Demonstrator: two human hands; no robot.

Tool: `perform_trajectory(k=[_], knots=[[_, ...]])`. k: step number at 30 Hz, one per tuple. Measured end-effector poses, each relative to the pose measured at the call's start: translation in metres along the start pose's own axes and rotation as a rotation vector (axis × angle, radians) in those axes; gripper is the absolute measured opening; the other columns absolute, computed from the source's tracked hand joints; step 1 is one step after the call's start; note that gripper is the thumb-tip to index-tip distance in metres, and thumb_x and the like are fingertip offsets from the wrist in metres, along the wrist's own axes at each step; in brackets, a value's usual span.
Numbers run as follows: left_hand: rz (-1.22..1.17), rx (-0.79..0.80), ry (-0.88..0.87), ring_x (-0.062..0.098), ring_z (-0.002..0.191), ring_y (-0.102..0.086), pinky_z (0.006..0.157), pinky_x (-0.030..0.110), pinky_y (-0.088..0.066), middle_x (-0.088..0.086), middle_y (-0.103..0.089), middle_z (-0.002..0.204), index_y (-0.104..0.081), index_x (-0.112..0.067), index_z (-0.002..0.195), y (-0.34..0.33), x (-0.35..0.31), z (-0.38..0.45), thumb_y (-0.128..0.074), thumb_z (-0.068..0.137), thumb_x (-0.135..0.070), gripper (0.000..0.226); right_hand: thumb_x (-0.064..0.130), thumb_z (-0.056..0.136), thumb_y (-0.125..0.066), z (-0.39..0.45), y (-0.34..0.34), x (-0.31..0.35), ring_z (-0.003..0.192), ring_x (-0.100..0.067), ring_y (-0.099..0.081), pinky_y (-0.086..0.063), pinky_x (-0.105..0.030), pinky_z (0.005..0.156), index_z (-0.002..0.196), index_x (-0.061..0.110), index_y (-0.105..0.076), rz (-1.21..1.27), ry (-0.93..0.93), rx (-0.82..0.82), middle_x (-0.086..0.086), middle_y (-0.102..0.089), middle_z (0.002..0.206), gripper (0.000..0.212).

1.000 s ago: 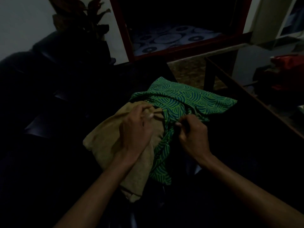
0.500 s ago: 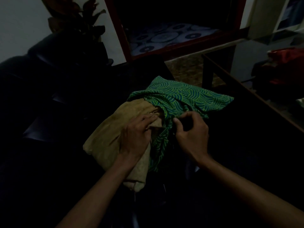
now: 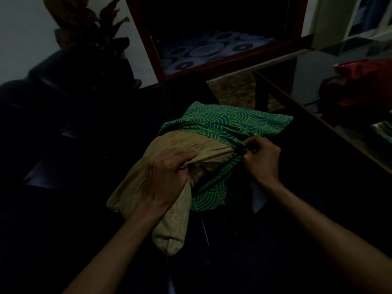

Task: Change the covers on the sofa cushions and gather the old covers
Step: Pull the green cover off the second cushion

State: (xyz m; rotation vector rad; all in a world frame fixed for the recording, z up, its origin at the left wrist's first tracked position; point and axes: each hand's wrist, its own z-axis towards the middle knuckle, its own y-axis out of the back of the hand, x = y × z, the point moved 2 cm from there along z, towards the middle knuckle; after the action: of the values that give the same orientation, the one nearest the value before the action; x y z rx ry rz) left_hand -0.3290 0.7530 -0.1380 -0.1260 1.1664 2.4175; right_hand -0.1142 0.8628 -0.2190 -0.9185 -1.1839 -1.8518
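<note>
You had one head-worn view, looking forward and down, close over your hands; no second view overlapped.

The green cover (image 3: 229, 124) hides the tan cushion's (image 3: 148, 172) far end; surroundings too dark.

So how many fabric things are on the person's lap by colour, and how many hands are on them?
Green patterned cover: 1
Tan cushion: 1
Hands, left hand and right hand: 2
Total: 4
</note>
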Motion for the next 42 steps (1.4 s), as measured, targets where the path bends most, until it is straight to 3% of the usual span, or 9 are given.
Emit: perform_trajectory(k=[3, 9, 13, 17, 23, 27, 32, 39, 42], knots=[[0.033, -0.006, 0.000, 0.010, 0.103, -0.067, 0.096, 0.007, -0.039, -0.002, -0.075, 0.109, -0.079, -0.014, 0.104, 0.007, 0.003, -0.016, -0.064, 0.062, 0.019, 0.055, -0.003, 0.072, -0.066, 0.004, -0.002, -0.005, 0.080, -0.016, -0.066, -0.044, -0.021, 0.071, 0.090, 0.018, -0.075, -0.037, -0.015, 0.029, -0.003, -0.074, 0.091, 0.029], [-0.027, 0.023, 0.059, 0.005, 0.101, -0.064, 0.093, 0.008, -0.042, -0.011, -0.071, 0.106, -0.080, -0.016, 0.101, 0.014, 0.004, -0.026, -0.068, 0.062, 0.020, 0.054, -0.001, 0.074, -0.066, 0.015, 0.005, -0.013, 0.086, -0.024, -0.069, -0.044, -0.024, 0.074, 0.092, 0.017, -0.073, -0.044, -0.101, 0.028, -0.006, -0.073, 0.093, 0.026], [-0.127, 0.156, 0.193, 0.003, 0.098, -0.066, 0.087, 0.033, -0.054, -0.015, -0.073, 0.100, -0.079, -0.029, 0.097, 0.010, 0.005, -0.024, -0.080, 0.078, -0.033, 0.019, 0.013, 0.073, -0.068, 0.009, 0.011, -0.007, 0.081, -0.021, -0.064, -0.042, -0.026, 0.074, 0.089, 0.019, -0.070, -0.058, -0.145, 0.118, -0.002, -0.069, 0.085, 0.017], [-0.128, 0.272, 0.203, 0.001, 0.091, -0.064, 0.082, 0.033, -0.054, -0.018, -0.070, 0.094, -0.075, -0.031, 0.092, -0.003, -0.014, -0.015, -0.070, 0.080, -0.064, 0.035, 0.031, 0.075, -0.070, -0.005, 0.021, 0.001, 0.079, -0.017, -0.058, -0.041, -0.029, 0.075, 0.091, 0.023, -0.067, -0.136, -0.134, 0.142, 0.008, -0.067, 0.083, 0.018], [0.030, 0.357, 0.256, 0.013, 0.143, -0.038, 0.120, 0.043, -0.026, -0.006, -0.050, 0.151, -0.060, -0.025, 0.137, -0.064, -0.003, 0.001, -0.063, 0.087, -0.062, 0.062, 0.043, 0.081, -0.074, 0.000, 0.012, 0.002, 0.100, -0.016, -0.062, -0.054, -0.039, 0.086, 0.114, 0.032, -0.065, -0.028, 0.120, 0.083, 0.003, -0.061, 0.107, 0.036], [-0.001, 0.277, 0.188, 0.015, 0.139, -0.046, 0.120, 0.040, -0.024, -0.007, -0.061, 0.138, -0.067, -0.024, 0.130, -0.082, -0.005, -0.023, -0.057, 0.096, -0.030, 0.035, 0.052, 0.084, -0.071, 0.002, 0.002, -0.009, 0.103, -0.023, -0.063, -0.053, -0.040, 0.088, 0.119, 0.030, -0.070, -0.101, 0.192, 0.176, 0.000, -0.062, 0.106, 0.041], [-0.105, 0.272, 0.115, 0.007, 0.133, -0.051, 0.116, 0.038, -0.037, -0.012, -0.063, 0.132, -0.069, -0.024, 0.126, -0.058, 0.004, -0.052, -0.066, 0.090, -0.007, 0.040, 0.050, 0.084, -0.075, -0.004, 0.009, 0.014, 0.093, -0.016, -0.054, -0.039, -0.034, 0.081, 0.106, 0.026, -0.074, -0.091, 0.445, 0.055, 0.004, -0.061, 0.092, 0.032], [-0.202, 0.224, 0.193, -0.001, 0.119, -0.061, 0.104, 0.032, -0.047, -0.014, -0.070, 0.122, -0.076, -0.028, 0.113, -0.015, -0.002, -0.064, -0.062, 0.094, -0.043, 0.028, 0.067, 0.085, -0.064, -0.019, -0.015, 0.022, 0.096, -0.016, -0.060, -0.049, -0.046, 0.085, 0.110, 0.033, -0.077, -0.201, 0.511, 0.322, 0.007, -0.065, 0.096, 0.045], [-0.010, 0.304, 0.301, 0.004, 0.142, -0.037, 0.120, 0.035, -0.027, -0.013, -0.045, 0.152, -0.054, -0.026, 0.143, -0.022, 0.012, -0.039, -0.055, 0.098, -0.050, 0.050, 0.061, 0.082, -0.069, -0.014, -0.017, 0.021, 0.088, -0.016, -0.066, -0.053, -0.046, 0.079, 0.100, 0.029, -0.080, -0.161, 0.456, 0.295, 0.008, -0.072, 0.091, 0.039]])
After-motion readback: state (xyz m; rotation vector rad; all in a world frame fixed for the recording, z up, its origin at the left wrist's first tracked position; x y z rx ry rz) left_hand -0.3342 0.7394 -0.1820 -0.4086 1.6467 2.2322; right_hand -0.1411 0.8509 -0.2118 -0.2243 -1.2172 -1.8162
